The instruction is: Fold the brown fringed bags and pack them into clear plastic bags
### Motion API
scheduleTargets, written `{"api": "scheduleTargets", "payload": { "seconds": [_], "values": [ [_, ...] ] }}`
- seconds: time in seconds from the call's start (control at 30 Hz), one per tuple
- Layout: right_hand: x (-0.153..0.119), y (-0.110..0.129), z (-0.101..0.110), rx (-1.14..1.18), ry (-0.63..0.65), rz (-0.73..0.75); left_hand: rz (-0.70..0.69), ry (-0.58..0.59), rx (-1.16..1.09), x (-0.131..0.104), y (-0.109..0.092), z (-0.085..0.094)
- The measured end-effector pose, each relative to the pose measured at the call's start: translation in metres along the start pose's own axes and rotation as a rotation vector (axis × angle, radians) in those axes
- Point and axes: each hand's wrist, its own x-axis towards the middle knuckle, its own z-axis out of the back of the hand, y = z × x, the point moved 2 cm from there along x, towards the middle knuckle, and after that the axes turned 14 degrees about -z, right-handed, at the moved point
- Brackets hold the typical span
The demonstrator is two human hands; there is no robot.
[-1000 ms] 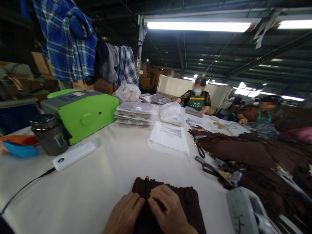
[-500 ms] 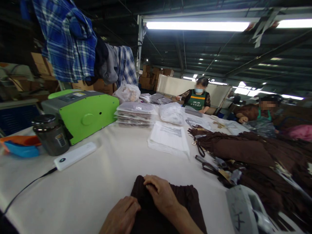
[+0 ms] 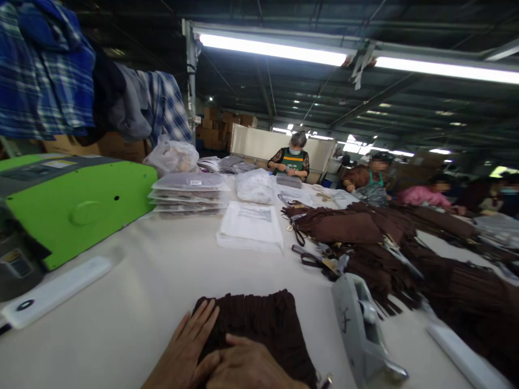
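Observation:
A dark brown cloth piece [image 3: 259,319] with a gathered, ruffled top edge lies on the table right in front of me. My left hand [image 3: 186,340] rests flat along its left edge, fingers stretched out over the cloth. Over the lower part of the cloth is my right hand [image 3: 247,364], close against the left thumb. Its fingers are mostly hidden, so its grip cannot be made out. Right of the cloth stands a grey tape dispenser [image 3: 357,329].
Brown fringed pieces [image 3: 348,227] with straps are heaped at right. Ahead lie white printed bags [image 3: 251,227] and stacked packed bags [image 3: 186,197]. A green machine [image 3: 85,210], a jar [image 3: 20,270] and a white device [image 3: 60,292] stand left. Co-workers [image 3: 294,162] sit beyond.
The view has swung to the right. My left hand has flattened with its fingers spread on the cloth's left edge. My right hand has come down from the top edge.

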Motion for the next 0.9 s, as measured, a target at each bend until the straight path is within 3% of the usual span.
{"api": "scheduleTargets", "payload": {
  "seconds": [0.07,0.17,0.27,0.37,0.43,0.57,0.9],
  "values": [
    [-0.020,-0.009,0.027,0.012,-0.121,-0.149,-0.005,0.078,0.019,0.001,0.002,-0.001],
    [-0.048,-0.030,0.078,-0.007,-0.289,-0.507,-0.026,0.093,0.023,0.026,0.002,0.022],
    [-0.054,-0.055,0.105,-0.165,-0.234,-0.654,-0.070,0.100,-0.042,0.072,-0.003,0.040],
    [-0.044,-0.078,0.101,-0.289,-0.134,-0.635,-0.138,0.198,-0.176,0.107,-0.015,0.033],
    [-0.037,-0.089,0.093,-0.301,-0.122,-0.616,-0.184,0.272,-0.264,0.114,-0.023,0.020],
    [-0.039,-0.093,0.088,-0.281,-0.176,-0.626,-0.176,0.311,-0.321,0.108,-0.028,0.005],
    [-0.096,-0.067,0.072,-0.154,-0.182,-0.500,-0.190,0.212,-0.284,0.105,-0.030,0.011]
  ]
}}
